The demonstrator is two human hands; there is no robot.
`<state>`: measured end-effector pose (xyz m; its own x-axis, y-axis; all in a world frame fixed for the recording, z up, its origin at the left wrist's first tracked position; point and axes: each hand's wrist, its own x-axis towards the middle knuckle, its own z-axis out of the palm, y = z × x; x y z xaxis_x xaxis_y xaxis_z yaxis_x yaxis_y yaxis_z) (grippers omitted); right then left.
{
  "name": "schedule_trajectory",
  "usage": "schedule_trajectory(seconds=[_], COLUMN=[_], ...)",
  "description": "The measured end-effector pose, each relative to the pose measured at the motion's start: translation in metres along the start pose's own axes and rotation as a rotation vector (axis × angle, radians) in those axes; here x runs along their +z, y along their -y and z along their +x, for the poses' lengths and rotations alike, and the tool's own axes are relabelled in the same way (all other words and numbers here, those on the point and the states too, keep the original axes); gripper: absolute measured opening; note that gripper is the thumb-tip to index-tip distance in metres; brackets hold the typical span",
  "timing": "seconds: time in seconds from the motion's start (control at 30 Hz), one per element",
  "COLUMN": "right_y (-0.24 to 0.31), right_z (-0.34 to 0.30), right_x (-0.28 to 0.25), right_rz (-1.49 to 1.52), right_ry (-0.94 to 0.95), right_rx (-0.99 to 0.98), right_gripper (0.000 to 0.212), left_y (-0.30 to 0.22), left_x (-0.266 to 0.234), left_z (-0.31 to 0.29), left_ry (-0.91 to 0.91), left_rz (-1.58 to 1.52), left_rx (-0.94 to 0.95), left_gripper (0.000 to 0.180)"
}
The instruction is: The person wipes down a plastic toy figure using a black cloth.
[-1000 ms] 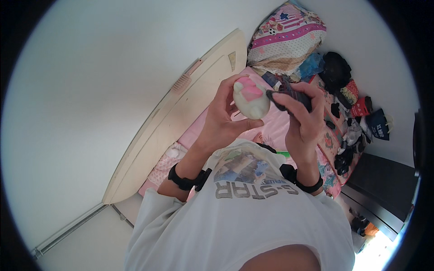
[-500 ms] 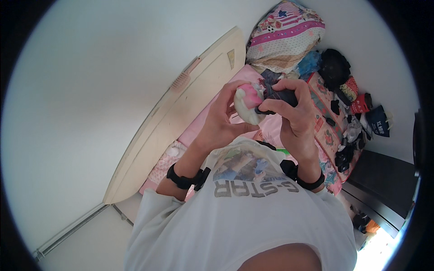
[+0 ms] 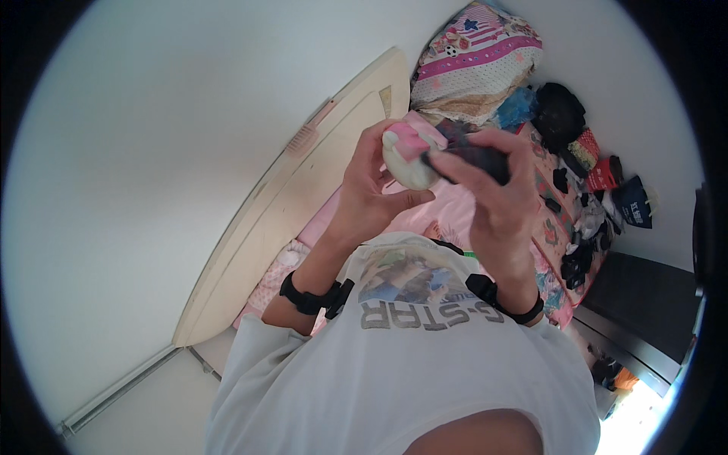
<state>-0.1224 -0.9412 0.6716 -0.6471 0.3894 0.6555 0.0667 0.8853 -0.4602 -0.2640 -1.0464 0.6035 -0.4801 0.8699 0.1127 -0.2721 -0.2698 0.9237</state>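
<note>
Above the bed, my left hand (image 3: pixel 368 186) is curled around a rounded white-and-pink thing (image 3: pixel 413 168); its kind I cannot make out. Its thumb points along the lower side, a little apart from the white surface. My right hand (image 3: pixel 500 182) grips a dark, partly patterned thing (image 3: pixel 476 155) between thumb and fingers, and motion blurs it. The dark thing meets or overlaps the right edge of the white-and-pink one; whether they are joined cannot be seen. Each wrist has a black strap.
The pink bed (image 3: pixel 447 205) lies beneath my hands, with a cream headboard (image 3: pixel 303 174) on the left holding a pink comb (image 3: pixel 302 139). A patterned bundle (image 3: pixel 481 64), a black bag (image 3: pixel 560 114) and assorted clutter line the far right. A dark cabinet (image 3: pixel 641 311) stands at right.
The white-and-pink thing has turned and shifted slightly left and up, showing more pink on top. My right hand has moved a little right with the dark thing.
</note>
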Motion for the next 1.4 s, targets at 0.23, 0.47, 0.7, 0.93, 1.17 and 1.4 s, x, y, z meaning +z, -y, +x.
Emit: schedule_trajectory(seconds=[0.23, 0.47, 0.7, 0.93, 1.17, 1.4], right_y=[0.0, -0.015, -0.001, -0.034, -0.018, -0.011], right_z=[-0.009, -0.025, -0.007, -0.023, -0.016, -0.018], right_x=[0.008, -0.005, 0.001, 0.005, -0.01, -0.004], right_rz=[0.003, 0.088, -0.067, -0.139, -0.038, -0.097], right_ry=[0.099, 0.086, 0.06, -0.021, -0.138, 0.009], right_rx=[0.086, 0.311, -0.054, 0.097, 0.065, -0.066], right_gripper=[0.049, 0.049, 0.045, 0.054, 0.055, 0.057], left_y=[0.003, -0.005, -0.003, 0.0, 0.005, -0.001], left_x=[-0.002, -0.001, 0.008, 0.009, 0.013, 0.019], left_z=[0.001, 0.009, 0.009, 0.003, 0.003, 0.003], left_ry=[-0.011, -0.027, -0.012, 0.075, 0.05, -0.073], left_rz=[0.138, -0.127, -0.056, -0.207, 0.083, 0.509], left_rx=[0.056, 0.081, 0.088, -0.025, 0.069, 0.25], left_gripper=[0.091, 0.091, 0.094, 0.095, 0.095, 0.081])
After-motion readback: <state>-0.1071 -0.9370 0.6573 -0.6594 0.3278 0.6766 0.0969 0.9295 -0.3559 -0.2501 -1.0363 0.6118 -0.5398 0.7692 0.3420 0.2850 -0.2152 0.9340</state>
